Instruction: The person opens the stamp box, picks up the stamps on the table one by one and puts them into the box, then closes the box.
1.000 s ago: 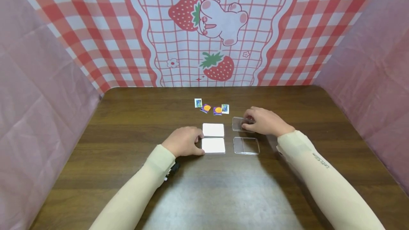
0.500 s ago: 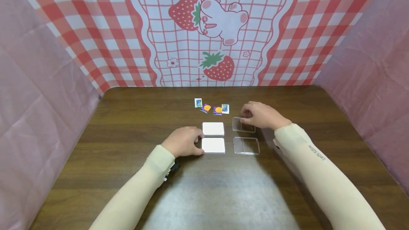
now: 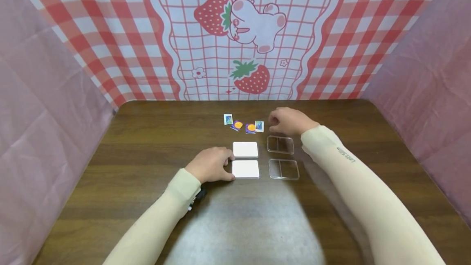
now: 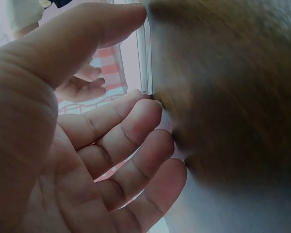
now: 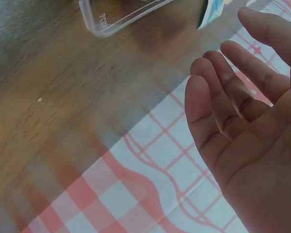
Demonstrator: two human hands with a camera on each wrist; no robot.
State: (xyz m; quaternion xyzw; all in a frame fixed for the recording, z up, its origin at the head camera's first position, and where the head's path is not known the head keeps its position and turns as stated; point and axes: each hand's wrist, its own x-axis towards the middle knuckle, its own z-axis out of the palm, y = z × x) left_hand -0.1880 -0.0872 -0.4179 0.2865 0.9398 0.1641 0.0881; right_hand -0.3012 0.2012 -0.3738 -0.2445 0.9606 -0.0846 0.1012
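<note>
I am viewing the left hand (image 3: pixel 211 164), relaxed, touching 2 white rectangles (image 3: pixel 245 169) at their left edges, presumably steadying them; the right hand (image 3: pixel 291 120), loosely bent, holding nothing, is hovering beside 4 picture cards (image 3: pixel 259 126), beyond 2 clear trays (image 3: pixel 287 169) lying paired, apparently for access

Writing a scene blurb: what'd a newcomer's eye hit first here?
Probably the strawberry-print cloth behind the table. Then two bright white rectangles at mid-table, one behind the other, the left hand at their left edges. Beyond them, four small colourful cards lie left of the right hand.
</note>
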